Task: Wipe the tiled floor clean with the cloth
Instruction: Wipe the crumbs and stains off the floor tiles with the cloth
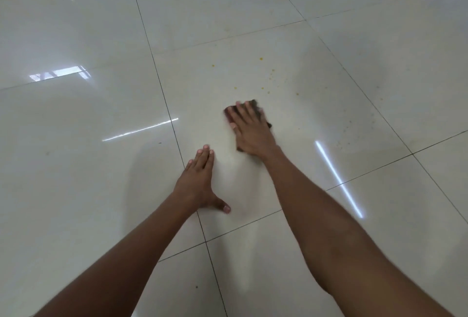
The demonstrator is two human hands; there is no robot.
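A dark brown cloth (254, 105) lies flat on the glossy white tiled floor (76, 139), mostly covered by my right hand (249, 131), which presses down on it with fingers spread. The cloth's edges look blurred. Small yellow-orange spots (260, 59) dot the tile just beyond the cloth, and fainter specks (348, 126) trail off to the right. My left hand (200, 182) rests flat on the floor nearer to me, left of the cloth, fingers together and thumb out, holding nothing.
Dark grout lines (162, 93) cross the floor. Bright light reflections (339, 180) streak the tiles at left and right. A tiny dark speck (196, 286) lies on the near tile between my forearms.
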